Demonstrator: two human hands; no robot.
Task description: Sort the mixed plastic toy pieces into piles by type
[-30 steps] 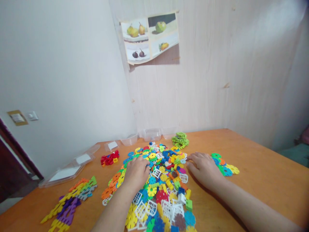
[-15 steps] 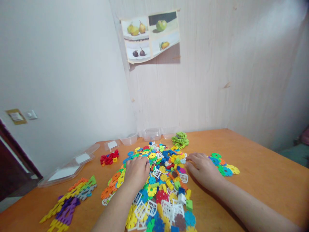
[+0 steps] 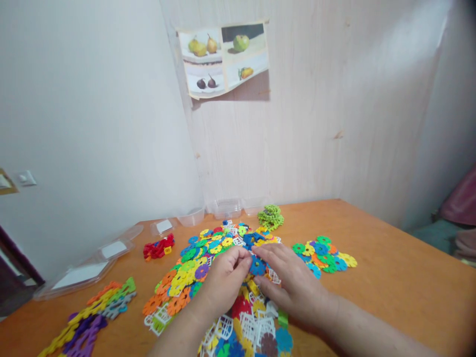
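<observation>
Meeting palm-down, left hand [image 3: 223,280], right hand [image 3: 292,285] over pile [image 3: 208,248].

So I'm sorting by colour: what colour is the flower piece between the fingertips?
Blue. The flower piece shows best in the head view, between both hands' fingertips.

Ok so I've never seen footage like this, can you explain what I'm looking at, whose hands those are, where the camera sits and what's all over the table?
The camera is worn on a person's head, looking forward and down, so the two bare arms reaching in from the bottom are that person's own. The left hand and right hand meet over a big pile of colourful plastic building pieces on a wooden table. Their fingertips pinch a blue flower-shaped piece between them. Around the pile lie a smaller heap to the right, a green stack at the back, red pieces and some joined strips to the left, and clear tubs by the wall.
</observation>
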